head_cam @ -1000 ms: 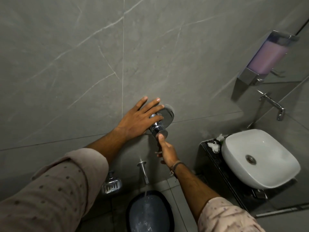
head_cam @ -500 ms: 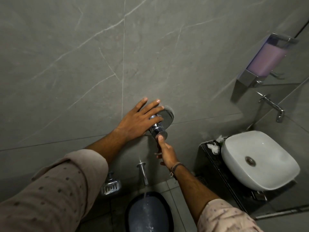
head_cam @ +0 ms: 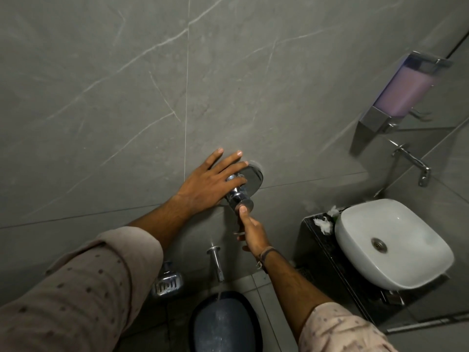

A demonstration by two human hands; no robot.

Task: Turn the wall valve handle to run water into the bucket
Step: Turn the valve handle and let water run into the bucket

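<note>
A chrome wall valve handle (head_cam: 239, 196) juts from a round chrome plate (head_cam: 252, 177) on the grey tiled wall. My left hand (head_cam: 209, 184) lies flat against the wall beside it, fingers spread, some of them over the valve's stem. My right hand (head_cam: 251, 231) comes up from below with its thumb pressed on the handle's end cap; its other fingers curl under the handle, partly hidden. Below, a chrome spout (head_cam: 217, 262) pours a stream of water into a dark blue bucket (head_cam: 224, 323) on the floor.
A white basin (head_cam: 390, 245) sits on a dark counter (head_cam: 319, 247) at the right, with a wall tap (head_cam: 412, 162) and a purple soap dispenser (head_cam: 403, 94) above it. A chrome soap dish (head_cam: 167, 283) hangs on the wall left of the spout.
Both hands stay on the valve with hardly any shift. Water keeps running from the spout into the bucket.
</note>
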